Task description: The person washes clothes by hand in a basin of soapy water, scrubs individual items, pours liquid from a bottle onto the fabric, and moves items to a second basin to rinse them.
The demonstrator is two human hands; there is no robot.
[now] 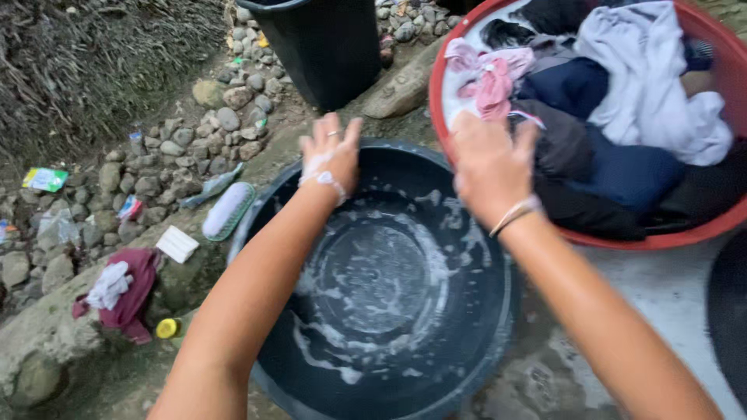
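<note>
A wide black basin (482,342) sits in front of me with a little soapy water and foam streaks on its bottom. My left hand (331,154) rests on the basin's far rim, fingers spread, with suds on the wrist and a ring on one finger. At the basin's far right rim is my right hand (490,167), fingers curled over the edge beside the red tub (622,237). The red tub holds a heap of wet clothes: white, navy, pink and dark pieces. Neither hand holds any cloth.
A tall black bucket (327,47) stands beyond the basin. On the left lie a scrub brush (227,210), a white soap bar (177,243), a maroon cloth (128,292) and a small yellow cap (166,328) on stones. Another dark basin edge (727,311) shows at the right.
</note>
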